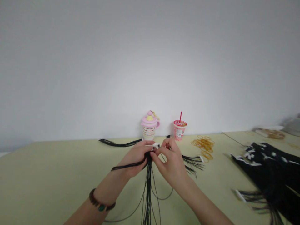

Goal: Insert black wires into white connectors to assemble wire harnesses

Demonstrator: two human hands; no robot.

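Near the middle, my left hand (138, 156) is closed round the upper end of a bundle of thin black wires (148, 187). The wires hang down toward the bottom edge, and some loop out to the sides. A small white connector (156, 145) sits at the top of the bundle, between my two hands. My right hand (172, 159) pinches close beside it, with thumb and fingertips at the wires; one thin wire seems to run to its fingers. A beaded bracelet (101, 206) is on my left wrist.
A pink-lidded cup (149, 128) and a red-strawed cup (180, 129) stand by the wall. Yellow rubber bands (203, 145) lie right of them on the table (58, 175). Short wire bundles (193, 161) lie behind my right hand, another (119, 144) at back left. Black wires (264, 165) pile at right.
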